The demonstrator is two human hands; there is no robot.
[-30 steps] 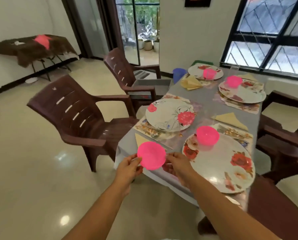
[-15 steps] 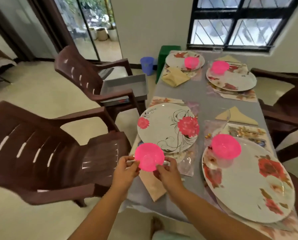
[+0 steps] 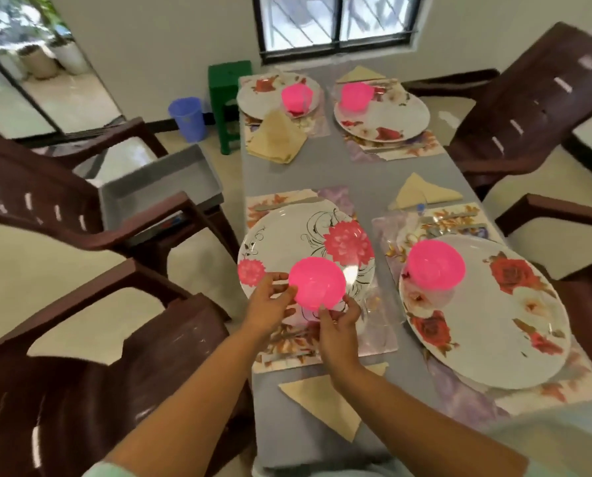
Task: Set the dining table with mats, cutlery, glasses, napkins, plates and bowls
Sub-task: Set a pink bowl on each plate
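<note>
A long grey table (image 3: 356,173) runs from the person toward the window (image 3: 336,22), with brown plastic chairs around it: two on the left (image 3: 81,339), two on the right (image 3: 542,98), four that I can count. On the far left chair's seat sits a grey tray (image 3: 157,184). Beyond the table's far corner stand a green stool (image 3: 225,98) and a blue bin (image 3: 188,118).

Four floral mats lie on the table, each under a plate. The biggest plate (image 3: 501,321) is near right, with red roses; the near left plate (image 3: 298,242) has pink flowers and black scrollwork; two more sit at the far end, left (image 3: 263,94) and right (image 3: 391,118). No writing or brand can be read on anything.

Four folded beige napkins: one by the person's arms (image 3: 322,404), one mid right (image 3: 422,194), one far left (image 3: 275,139), one far right (image 3: 358,74). Some cutlery shows at the mat edges, too blurred to count.

Four pink bowls. Three rest on plates: near right (image 3: 435,266), far left (image 3: 296,96), far right (image 3: 356,94). The fourth bowl (image 3: 317,283) is over the near edge of the near left plate, held between both hands; whether it touches the plate I cannot tell. The left hand (image 3: 268,301) pinches its left rim with curled fingers, and the right hand (image 3: 339,321) grips its lower rim with thumb and fingertips
</note>
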